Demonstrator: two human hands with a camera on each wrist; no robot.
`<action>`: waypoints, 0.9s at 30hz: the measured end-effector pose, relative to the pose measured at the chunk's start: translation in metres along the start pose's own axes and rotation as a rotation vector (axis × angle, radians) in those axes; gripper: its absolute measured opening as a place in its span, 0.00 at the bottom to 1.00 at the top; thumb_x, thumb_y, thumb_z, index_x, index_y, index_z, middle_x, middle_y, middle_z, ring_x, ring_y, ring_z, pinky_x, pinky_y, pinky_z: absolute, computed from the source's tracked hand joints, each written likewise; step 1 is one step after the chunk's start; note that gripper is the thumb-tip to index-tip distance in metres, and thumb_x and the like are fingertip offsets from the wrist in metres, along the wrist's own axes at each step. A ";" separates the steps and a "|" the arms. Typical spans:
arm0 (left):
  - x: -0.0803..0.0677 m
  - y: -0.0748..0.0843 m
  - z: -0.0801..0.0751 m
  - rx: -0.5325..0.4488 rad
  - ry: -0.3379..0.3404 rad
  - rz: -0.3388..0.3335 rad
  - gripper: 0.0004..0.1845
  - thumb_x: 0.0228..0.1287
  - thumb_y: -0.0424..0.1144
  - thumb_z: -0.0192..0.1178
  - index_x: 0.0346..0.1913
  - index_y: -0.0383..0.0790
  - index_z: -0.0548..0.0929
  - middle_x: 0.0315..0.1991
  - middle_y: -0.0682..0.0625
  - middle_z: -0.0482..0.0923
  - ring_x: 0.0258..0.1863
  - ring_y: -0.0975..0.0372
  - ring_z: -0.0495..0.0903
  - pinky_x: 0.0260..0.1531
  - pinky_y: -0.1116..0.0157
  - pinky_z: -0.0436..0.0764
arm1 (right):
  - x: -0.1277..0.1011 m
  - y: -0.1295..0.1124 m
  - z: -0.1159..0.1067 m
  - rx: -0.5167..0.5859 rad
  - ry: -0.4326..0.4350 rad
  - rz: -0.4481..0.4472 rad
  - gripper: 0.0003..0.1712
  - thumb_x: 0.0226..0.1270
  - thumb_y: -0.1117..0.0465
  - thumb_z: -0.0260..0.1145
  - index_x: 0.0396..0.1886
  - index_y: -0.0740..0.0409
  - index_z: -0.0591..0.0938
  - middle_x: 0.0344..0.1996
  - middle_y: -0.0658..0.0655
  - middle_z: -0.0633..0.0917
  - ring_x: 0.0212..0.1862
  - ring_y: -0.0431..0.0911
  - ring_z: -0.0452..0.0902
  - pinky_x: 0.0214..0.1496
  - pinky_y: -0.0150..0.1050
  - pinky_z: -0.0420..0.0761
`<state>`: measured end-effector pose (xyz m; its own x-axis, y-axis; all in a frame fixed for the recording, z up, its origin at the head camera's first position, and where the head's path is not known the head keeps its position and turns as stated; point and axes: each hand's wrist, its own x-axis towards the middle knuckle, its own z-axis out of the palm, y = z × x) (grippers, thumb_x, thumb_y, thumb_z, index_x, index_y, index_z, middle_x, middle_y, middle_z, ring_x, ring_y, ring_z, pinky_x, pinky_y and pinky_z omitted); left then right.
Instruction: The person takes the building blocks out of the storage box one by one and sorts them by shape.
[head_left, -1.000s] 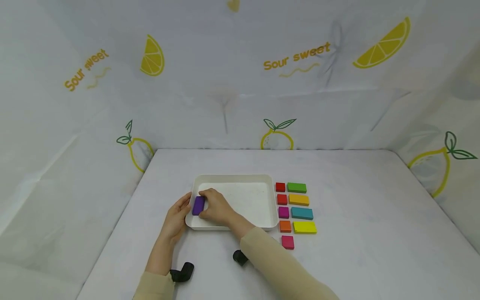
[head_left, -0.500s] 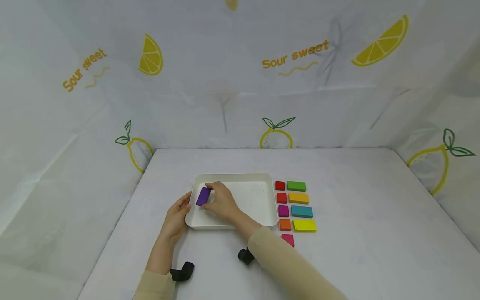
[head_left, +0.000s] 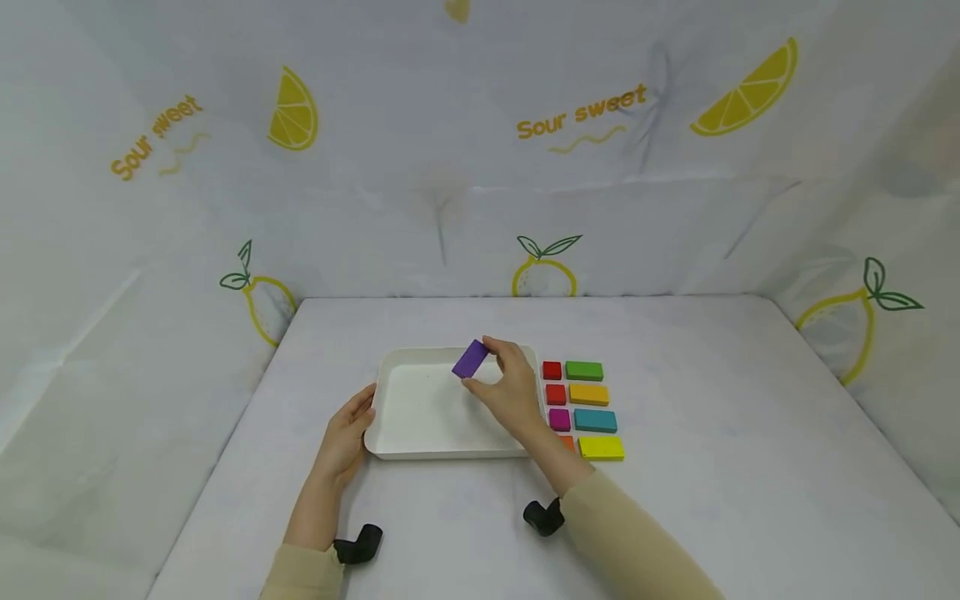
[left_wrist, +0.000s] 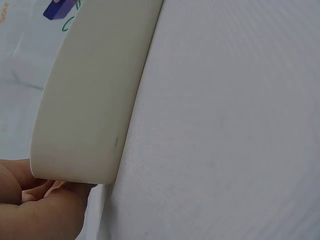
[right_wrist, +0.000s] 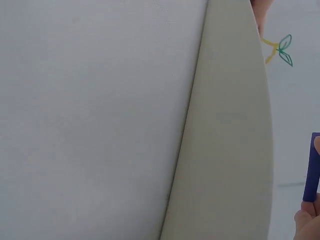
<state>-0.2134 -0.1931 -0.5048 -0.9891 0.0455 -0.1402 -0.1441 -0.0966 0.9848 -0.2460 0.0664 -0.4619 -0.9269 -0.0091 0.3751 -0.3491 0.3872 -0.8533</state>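
My right hand [head_left: 513, 392] pinches a purple rectangular block [head_left: 470, 359] between thumb and fingers, tilted and raised over the right part of the white tray [head_left: 420, 452]. In the right wrist view, the purple block [right_wrist: 311, 172] shows at the right edge, with fingertips at its ends. My left hand [head_left: 343, 437] holds the tray at its left end, thumb and fingers at the rim. The left wrist view shows these fingers [left_wrist: 55, 215] close against the tray's end wall, below its long side wall [left_wrist: 90, 100].
Right of the tray lie small blocks: two red [head_left: 552, 370], a magenta [head_left: 558, 419] and an orange one partly behind my right wrist. Beside them, a column holds green [head_left: 584, 371], amber [head_left: 588, 394], teal [head_left: 596, 420] and yellow blocks [head_left: 601, 448]. A lemon-print sheet [head_left: 412, 167] hangs behind.
My right hand has lifted the purple block from the tray's left end and carried it rightward, tilting it. My left hand has stayed at the tray's left end.
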 end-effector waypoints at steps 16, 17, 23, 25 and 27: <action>-0.001 0.000 0.003 0.007 0.010 -0.026 0.28 0.78 0.29 0.37 0.78 0.33 0.51 0.80 0.39 0.47 0.80 0.52 0.50 0.79 0.55 0.54 | -0.037 0.016 -0.092 -0.007 0.355 0.250 0.38 0.56 0.65 0.75 0.66 0.64 0.72 0.63 0.61 0.75 0.67 0.52 0.72 0.72 0.44 0.71; -0.001 0.000 0.003 0.012 0.012 -0.030 0.28 0.79 0.29 0.37 0.78 0.34 0.51 0.80 0.39 0.48 0.80 0.53 0.50 0.79 0.55 0.54 | -0.040 0.016 -0.096 -0.027 0.361 0.265 0.37 0.57 0.64 0.76 0.66 0.64 0.72 0.63 0.60 0.75 0.66 0.52 0.72 0.72 0.44 0.71; -0.002 0.001 0.002 0.030 0.008 -0.046 0.28 0.79 0.30 0.37 0.78 0.36 0.51 0.80 0.42 0.49 0.79 0.56 0.51 0.78 0.58 0.56 | -0.058 0.016 -0.115 -0.080 0.428 0.322 0.37 0.58 0.63 0.75 0.66 0.65 0.72 0.63 0.63 0.75 0.66 0.54 0.72 0.72 0.49 0.71; -0.001 0.001 0.002 0.027 0.007 -0.050 0.28 0.79 0.30 0.37 0.78 0.36 0.51 0.80 0.42 0.48 0.80 0.56 0.51 0.78 0.58 0.55 | -0.063 0.015 -0.119 -0.086 0.457 0.354 0.36 0.59 0.63 0.75 0.66 0.65 0.72 0.63 0.63 0.75 0.66 0.55 0.71 0.72 0.50 0.71; 0.000 0.001 0.001 0.018 0.010 -0.053 0.28 0.79 0.30 0.37 0.78 0.36 0.51 0.80 0.41 0.48 0.79 0.55 0.51 0.78 0.61 0.59 | -0.069 0.014 -0.122 -0.093 0.485 0.395 0.37 0.58 0.63 0.75 0.66 0.65 0.72 0.63 0.63 0.75 0.66 0.55 0.71 0.72 0.50 0.71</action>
<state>-0.2137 -0.1918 -0.5033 -0.9804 0.0405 -0.1930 -0.1956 -0.0765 0.9777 -0.1703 0.1848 -0.4553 -0.8079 0.5618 0.1783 0.0406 0.3548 -0.9340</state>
